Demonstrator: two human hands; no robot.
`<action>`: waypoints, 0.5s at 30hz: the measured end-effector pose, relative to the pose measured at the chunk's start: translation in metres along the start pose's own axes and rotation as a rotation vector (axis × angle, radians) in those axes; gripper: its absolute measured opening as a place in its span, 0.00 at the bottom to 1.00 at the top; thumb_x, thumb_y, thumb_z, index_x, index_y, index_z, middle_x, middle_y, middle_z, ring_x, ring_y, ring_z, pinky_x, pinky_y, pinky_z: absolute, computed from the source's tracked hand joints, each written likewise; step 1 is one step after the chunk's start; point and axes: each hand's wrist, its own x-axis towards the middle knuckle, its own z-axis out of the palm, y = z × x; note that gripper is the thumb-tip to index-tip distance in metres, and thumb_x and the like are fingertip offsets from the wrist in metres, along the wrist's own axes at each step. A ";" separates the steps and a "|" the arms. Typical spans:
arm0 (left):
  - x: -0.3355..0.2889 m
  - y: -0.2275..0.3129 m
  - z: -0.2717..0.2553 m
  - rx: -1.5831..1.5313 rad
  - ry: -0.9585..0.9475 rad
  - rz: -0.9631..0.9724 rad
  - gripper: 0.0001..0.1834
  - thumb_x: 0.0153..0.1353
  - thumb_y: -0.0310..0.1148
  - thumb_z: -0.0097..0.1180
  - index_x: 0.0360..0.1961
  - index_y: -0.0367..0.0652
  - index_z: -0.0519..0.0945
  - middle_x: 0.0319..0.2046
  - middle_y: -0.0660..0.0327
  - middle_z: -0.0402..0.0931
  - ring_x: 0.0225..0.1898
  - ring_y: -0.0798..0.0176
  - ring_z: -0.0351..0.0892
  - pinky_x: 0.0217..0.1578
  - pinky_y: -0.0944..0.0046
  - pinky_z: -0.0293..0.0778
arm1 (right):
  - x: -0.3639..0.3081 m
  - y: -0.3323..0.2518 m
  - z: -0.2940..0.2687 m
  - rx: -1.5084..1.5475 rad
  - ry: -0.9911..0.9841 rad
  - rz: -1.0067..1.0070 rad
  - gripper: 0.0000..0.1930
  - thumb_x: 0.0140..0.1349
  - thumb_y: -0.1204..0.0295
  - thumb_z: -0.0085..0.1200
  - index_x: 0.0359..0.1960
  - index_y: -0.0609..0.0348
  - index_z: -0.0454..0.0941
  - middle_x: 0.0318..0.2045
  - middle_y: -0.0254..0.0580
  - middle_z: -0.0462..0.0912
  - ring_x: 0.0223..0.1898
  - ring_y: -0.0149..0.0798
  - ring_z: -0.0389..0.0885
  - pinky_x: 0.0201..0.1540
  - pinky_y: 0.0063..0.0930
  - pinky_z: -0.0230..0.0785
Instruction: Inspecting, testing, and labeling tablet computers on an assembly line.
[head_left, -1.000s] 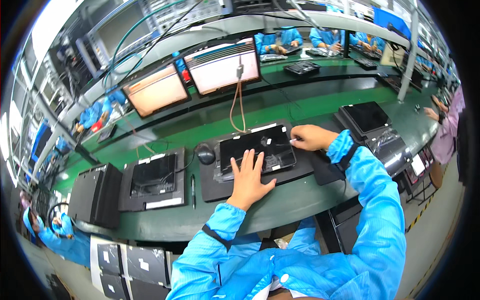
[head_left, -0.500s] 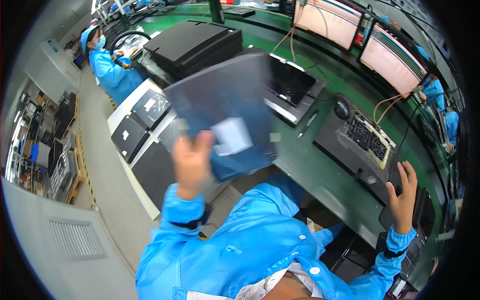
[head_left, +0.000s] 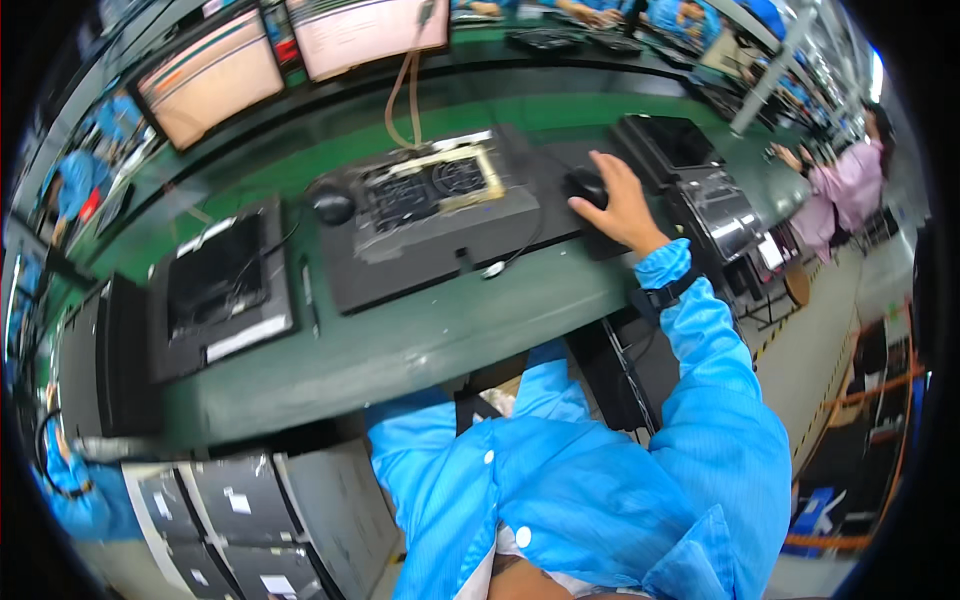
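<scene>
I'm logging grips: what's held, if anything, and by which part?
Right hand is at the right-hand mouse; whether it's held cannot be told. Left hand unseen.

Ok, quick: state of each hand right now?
Left hand: not in view.
Right hand: open, at the black, rounded computer mouse; whether it grips it cannot be told.

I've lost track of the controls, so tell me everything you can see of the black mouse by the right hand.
The black mouse is rounded, its shell smooth and plastic-looking. It lies on a dark mat, right of the dark grey fixture. The right hand is spread open at its right side; whether they touch, I cannot tell. Its buttons cannot be made out.
</scene>
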 end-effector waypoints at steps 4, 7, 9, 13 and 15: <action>-0.073 0.118 0.034 0.549 0.303 0.606 0.30 0.63 0.54 0.66 0.38 0.28 0.85 0.35 0.42 0.85 0.35 0.41 0.84 0.35 0.46 0.78 | -0.021 0.019 -0.004 0.007 0.031 0.034 0.33 0.60 0.56 0.67 0.65 0.55 0.73 0.63 0.54 0.72 0.66 0.56 0.69 0.68 0.47 0.61; -0.139 0.178 0.125 0.224 -0.170 0.896 0.25 0.69 0.50 0.58 0.49 0.36 0.83 0.43 0.42 0.83 0.45 0.38 0.82 0.48 0.48 0.78 | -0.036 0.033 0.010 -0.030 0.061 0.017 0.27 0.60 0.60 0.66 0.61 0.53 0.78 0.62 0.52 0.73 0.64 0.56 0.71 0.66 0.48 0.63; -0.217 0.208 0.193 -0.148 -0.389 1.175 0.12 0.64 0.30 0.65 0.46 0.37 0.85 0.30 0.62 0.79 0.26 0.69 0.72 0.29 0.68 0.69 | -0.040 0.030 0.010 0.003 0.042 -0.008 0.26 0.59 0.61 0.66 0.59 0.53 0.78 0.61 0.52 0.74 0.63 0.56 0.71 0.65 0.48 0.64; -0.331 0.263 0.251 -0.256 -0.875 1.459 0.10 0.57 0.26 0.69 0.41 0.40 0.85 0.21 0.61 0.72 0.20 0.68 0.69 0.22 0.67 0.64 | -0.042 0.025 0.003 0.066 0.023 0.026 0.24 0.58 0.62 0.66 0.57 0.54 0.80 0.60 0.52 0.74 0.62 0.56 0.72 0.65 0.47 0.65; -0.368 0.281 0.278 -0.349 -1.025 1.498 0.08 0.57 0.27 0.70 0.37 0.41 0.85 0.18 0.62 0.71 0.17 0.67 0.69 0.19 0.66 0.64 | -0.041 0.031 0.003 0.064 0.029 0.044 0.24 0.59 0.60 0.65 0.56 0.55 0.80 0.60 0.53 0.74 0.63 0.56 0.71 0.66 0.49 0.64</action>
